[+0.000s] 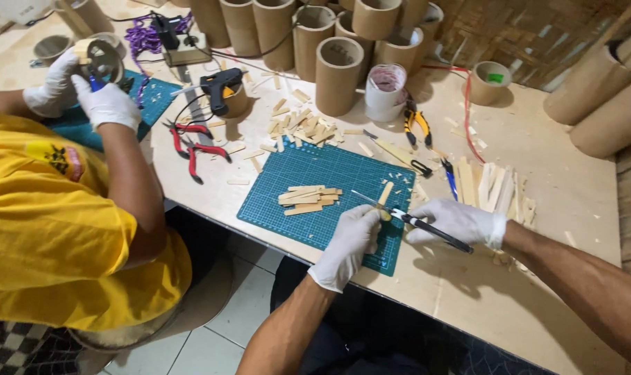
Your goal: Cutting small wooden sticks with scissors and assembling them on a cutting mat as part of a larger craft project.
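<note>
From the head camera, the left hand (351, 239), in a white glove, pinches a small wooden strip (385, 194) upright on the green cutting mat (274, 208). The right hand (458, 222) grips a black-handled craft knife (413, 220), its blade meeting the strip. Cut wooden slats (308, 197) lie left of both hands on the desk (572, 187).
</note>
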